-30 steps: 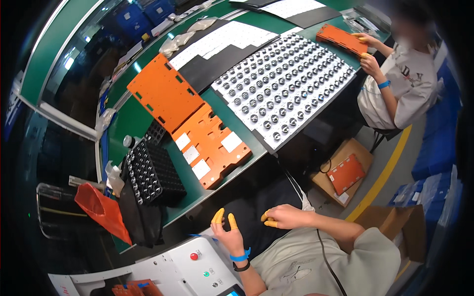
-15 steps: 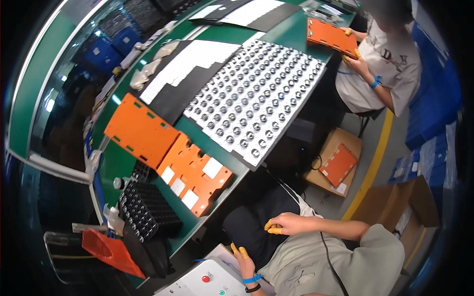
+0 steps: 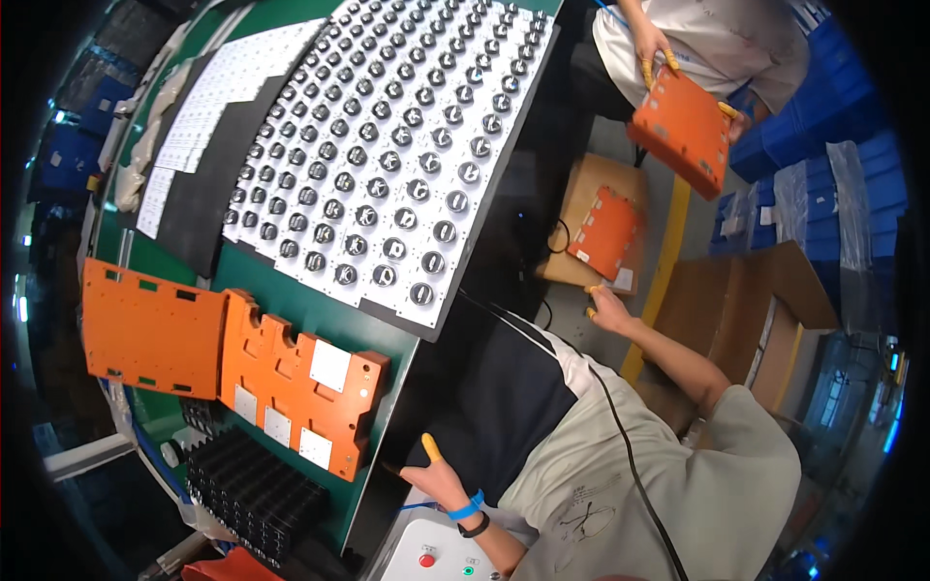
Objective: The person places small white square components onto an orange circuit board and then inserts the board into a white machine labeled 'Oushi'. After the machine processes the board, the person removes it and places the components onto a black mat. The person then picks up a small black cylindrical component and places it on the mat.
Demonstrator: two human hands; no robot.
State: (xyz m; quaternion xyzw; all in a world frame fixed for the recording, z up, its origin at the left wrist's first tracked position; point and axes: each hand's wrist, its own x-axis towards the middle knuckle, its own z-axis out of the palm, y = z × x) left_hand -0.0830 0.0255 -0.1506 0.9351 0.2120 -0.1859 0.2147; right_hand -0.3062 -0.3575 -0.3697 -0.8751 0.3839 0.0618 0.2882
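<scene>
My right hand (image 3: 609,309) reaches out at the near edge of a brown cardboard box, its yellow-capped fingers apart and holding nothing. Just beyond them, an orange plate (image 3: 607,233) with notched edges lies on the box (image 3: 584,198). My left hand (image 3: 441,479), banded in blue and black at the wrist, hovers beside the table edge with its fingers apart and nothing in them. Left of it on the green table lies an orange block fixture (image 3: 294,382) with white square pieces set in it. Against that rests a flat orange panel (image 3: 153,329).
A large white board (image 3: 373,208) carries rows of round dark parts. A black rack (image 3: 254,496) stands at the near left. A white control box (image 3: 423,537) with red and green buttons sits below my left hand. A co-worker's hands (image 3: 656,48) hold another orange plate (image 3: 680,131).
My view has swung right and down. My right hand has gone from my lap out to the cardboard box. The co-worker has tilted and lowered their orange plate away from the table.
</scene>
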